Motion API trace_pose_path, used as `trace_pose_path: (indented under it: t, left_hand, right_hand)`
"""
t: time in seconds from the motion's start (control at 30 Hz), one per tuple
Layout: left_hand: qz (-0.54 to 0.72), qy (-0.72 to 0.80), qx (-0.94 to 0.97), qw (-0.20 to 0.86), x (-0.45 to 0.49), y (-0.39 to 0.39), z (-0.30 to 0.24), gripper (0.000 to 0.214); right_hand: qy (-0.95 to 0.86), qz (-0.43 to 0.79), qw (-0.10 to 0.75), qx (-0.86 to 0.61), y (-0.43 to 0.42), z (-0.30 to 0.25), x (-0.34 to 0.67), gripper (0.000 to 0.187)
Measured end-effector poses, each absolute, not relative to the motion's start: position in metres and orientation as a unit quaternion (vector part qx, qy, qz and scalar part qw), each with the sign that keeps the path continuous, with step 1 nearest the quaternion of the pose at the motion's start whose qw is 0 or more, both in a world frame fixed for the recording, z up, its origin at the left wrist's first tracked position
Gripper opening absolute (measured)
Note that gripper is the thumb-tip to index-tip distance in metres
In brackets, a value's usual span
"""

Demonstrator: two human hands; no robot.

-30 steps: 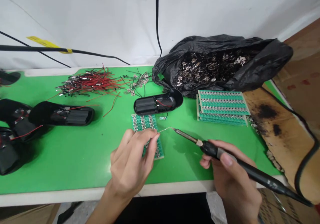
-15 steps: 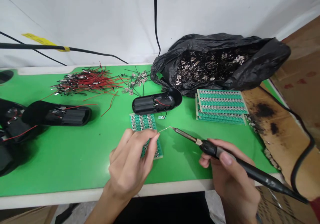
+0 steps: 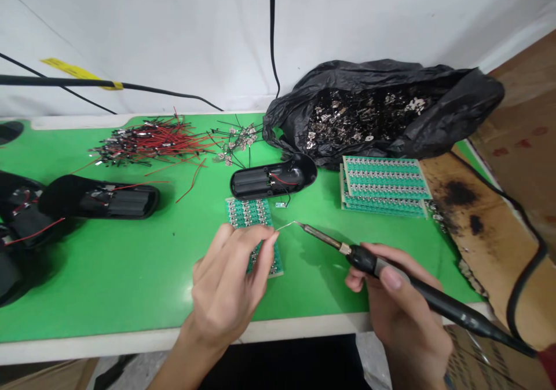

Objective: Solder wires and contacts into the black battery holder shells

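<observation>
My left hand (image 3: 237, 277) pinches a thin strand of solder wire (image 3: 285, 226) between thumb and forefinger, above a green circuit board panel (image 3: 248, 210) that it partly covers. In my right hand (image 3: 402, 297) is a soldering iron (image 3: 362, 259), held like a pen. Its tip meets the bent free end of the solder, or comes very close; I cannot tell which. Just behind lies an open black plastic housing (image 3: 273, 178) with a red wire inside. A black wire runs from it to a tiny circuit board (image 3: 281, 204) on the green table mat (image 3: 143, 274).
At the back right, a black plastic bag (image 3: 391, 77) holds many small metal pieces. Stacked green panels (image 3: 386, 181) lie before it, beside scorched cardboard (image 3: 499, 222). Red and black wires (image 3: 156, 138) are heaped at back left; more black housings (image 3: 99, 196) lie left.
Almost nothing differs. My left hand has shifted very slightly to the right; the solder and the iron's tip remain together near the same spot.
</observation>
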State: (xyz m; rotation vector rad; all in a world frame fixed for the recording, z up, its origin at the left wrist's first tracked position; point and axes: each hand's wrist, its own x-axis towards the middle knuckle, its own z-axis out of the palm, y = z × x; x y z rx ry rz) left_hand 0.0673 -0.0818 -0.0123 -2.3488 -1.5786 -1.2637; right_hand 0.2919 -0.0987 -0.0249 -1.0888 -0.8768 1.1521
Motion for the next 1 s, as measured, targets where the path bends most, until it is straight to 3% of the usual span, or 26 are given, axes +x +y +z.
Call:
trace_pose_path:
  t: [0.67,1.0]
  left_hand:
    - [-0.418,-0.513,-0.750,0.011,0.063,-0.078,-0.013,0.025]
    - [-0.319,-0.598,-0.735,-0.025,-0.011,-0.075,-0.019,0.004]
  right_hand:
    - [-0.374,0.490,0.624,-0.481,-0.096,-0.025,0.290,0.022]
    - [-0.361,0.485,0.627,-0.491,-0.094,-0.027,0.289,0.021]
